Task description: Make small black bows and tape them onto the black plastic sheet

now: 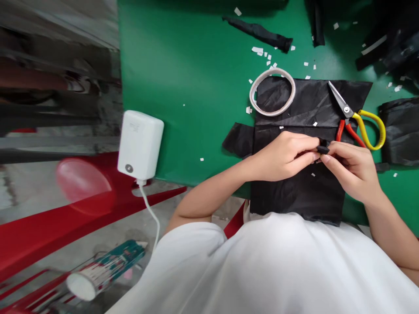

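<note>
Between the fingertips of both hands is a small folded piece of black fabric (323,149). My left hand (290,155) pinches it from the left, and my right hand (355,168) pinches its other side. Under the hands lies a larger black fabric piece (294,194), which hangs over the table edge toward my lap. A roll of white tape (253,98) rests on the upper left of this fabric. Just beyond my right hand lie scissors (347,111) with one yellow and one red handle, blades pointing away.
Small white paper scraps (257,50) are scattered on the green table (183,74). A black fabric strip (258,32) lies at the back, with more black fabric (401,131) at the right. A white power bank (140,144) with a cable sits at the left edge, near a red chair (81,205).
</note>
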`<action>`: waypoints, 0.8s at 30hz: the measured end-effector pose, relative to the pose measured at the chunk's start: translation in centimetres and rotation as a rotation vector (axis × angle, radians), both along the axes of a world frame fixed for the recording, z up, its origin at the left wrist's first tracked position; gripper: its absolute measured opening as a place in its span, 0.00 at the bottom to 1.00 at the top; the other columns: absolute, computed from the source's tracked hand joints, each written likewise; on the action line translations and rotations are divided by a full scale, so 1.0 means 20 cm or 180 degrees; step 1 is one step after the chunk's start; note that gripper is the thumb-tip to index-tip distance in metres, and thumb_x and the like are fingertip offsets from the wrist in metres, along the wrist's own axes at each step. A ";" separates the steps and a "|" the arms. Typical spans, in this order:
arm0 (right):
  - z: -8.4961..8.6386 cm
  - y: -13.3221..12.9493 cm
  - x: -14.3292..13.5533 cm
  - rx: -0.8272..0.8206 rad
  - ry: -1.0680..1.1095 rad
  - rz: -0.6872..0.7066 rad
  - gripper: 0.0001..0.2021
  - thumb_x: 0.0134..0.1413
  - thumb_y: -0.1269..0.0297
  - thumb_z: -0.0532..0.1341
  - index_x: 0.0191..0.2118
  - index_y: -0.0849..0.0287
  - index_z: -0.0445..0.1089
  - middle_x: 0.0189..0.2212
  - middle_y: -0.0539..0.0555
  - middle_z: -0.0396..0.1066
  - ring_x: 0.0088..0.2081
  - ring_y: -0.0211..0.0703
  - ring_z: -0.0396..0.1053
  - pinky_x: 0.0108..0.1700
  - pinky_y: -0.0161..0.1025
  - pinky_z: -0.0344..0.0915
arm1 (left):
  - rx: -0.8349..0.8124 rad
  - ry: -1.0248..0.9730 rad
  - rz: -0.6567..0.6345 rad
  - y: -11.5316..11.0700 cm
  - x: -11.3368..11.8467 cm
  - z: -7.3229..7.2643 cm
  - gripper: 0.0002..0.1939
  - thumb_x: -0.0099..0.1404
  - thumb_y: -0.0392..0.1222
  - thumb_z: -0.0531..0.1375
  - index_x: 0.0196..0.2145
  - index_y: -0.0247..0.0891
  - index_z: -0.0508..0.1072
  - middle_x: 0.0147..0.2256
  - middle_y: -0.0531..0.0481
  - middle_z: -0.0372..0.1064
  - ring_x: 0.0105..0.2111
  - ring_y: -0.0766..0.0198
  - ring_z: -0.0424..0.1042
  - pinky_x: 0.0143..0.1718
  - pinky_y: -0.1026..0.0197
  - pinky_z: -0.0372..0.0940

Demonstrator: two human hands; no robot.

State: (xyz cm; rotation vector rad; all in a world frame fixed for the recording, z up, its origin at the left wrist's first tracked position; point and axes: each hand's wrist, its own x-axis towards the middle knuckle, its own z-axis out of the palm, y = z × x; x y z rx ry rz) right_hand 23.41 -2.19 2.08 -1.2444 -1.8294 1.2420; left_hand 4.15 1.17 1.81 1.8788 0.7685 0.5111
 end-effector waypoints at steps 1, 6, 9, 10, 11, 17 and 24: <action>0.00 0.00 0.00 -0.0040 0.0008 -0.0042 0.08 0.59 0.69 0.58 0.28 0.59 0.67 0.22 0.47 0.64 0.23 0.32 0.58 0.25 0.33 0.54 | -0.0067 0.0011 -0.0005 0.00 0.00 0.00 0.11 0.69 0.35 0.52 0.28 0.35 0.64 0.24 0.55 0.61 0.25 0.71 0.60 0.29 0.67 0.54; 0.00 -0.01 0.01 -0.0375 0.0239 -0.0227 0.08 0.58 0.68 0.60 0.28 0.59 0.66 0.20 0.45 0.59 0.22 0.31 0.54 0.25 0.33 0.52 | -0.0494 -0.0059 0.0049 0.01 -0.01 0.01 0.14 0.71 0.42 0.51 0.27 0.36 0.61 0.25 0.55 0.59 0.27 0.70 0.61 0.31 0.67 0.55; 0.00 -0.01 0.02 -0.0550 0.0382 -0.0332 0.09 0.60 0.67 0.59 0.28 0.58 0.66 0.19 0.45 0.57 0.22 0.31 0.52 0.24 0.33 0.49 | -0.0977 -0.0222 0.0139 0.01 0.00 0.00 0.14 0.70 0.45 0.52 0.29 0.35 0.63 0.27 0.54 0.61 0.28 0.70 0.61 0.31 0.66 0.56; 0.00 -0.02 0.02 -0.0578 0.0393 -0.0361 0.09 0.61 0.66 0.59 0.28 0.58 0.66 0.19 0.45 0.56 0.22 0.31 0.51 0.24 0.34 0.47 | -0.1177 -0.0320 0.0157 0.01 0.00 0.00 0.13 0.70 0.46 0.53 0.30 0.35 0.63 0.27 0.54 0.61 0.28 0.70 0.62 0.30 0.66 0.56; 0.00 -0.02 0.02 -0.0587 0.0390 -0.0377 0.10 0.61 0.66 0.59 0.27 0.58 0.66 0.19 0.45 0.56 0.21 0.31 0.50 0.23 0.34 0.47 | -0.1388 -0.0435 0.0164 0.00 0.00 0.00 0.13 0.69 0.46 0.54 0.31 0.35 0.63 0.28 0.53 0.62 0.29 0.70 0.62 0.30 0.66 0.57; -0.01 -0.02 0.02 -0.0315 0.0244 -0.0358 0.10 0.61 0.66 0.59 0.28 0.59 0.66 0.19 0.46 0.57 0.21 0.31 0.52 0.23 0.33 0.48 | -0.2141 -0.0975 0.0204 -0.01 0.02 -0.02 0.07 0.64 0.38 0.58 0.32 0.34 0.63 0.29 0.54 0.61 0.29 0.72 0.64 0.31 0.67 0.62; -0.02 -0.02 -0.01 0.1216 -0.0720 -0.0463 0.05 0.57 0.73 0.60 0.32 0.57 0.62 0.21 0.45 0.61 0.21 0.31 0.57 0.23 0.32 0.53 | -0.2163 -0.1161 0.0359 0.00 0.02 -0.02 0.09 0.63 0.36 0.59 0.28 0.34 0.63 0.25 0.56 0.62 0.25 0.75 0.64 0.28 0.69 0.62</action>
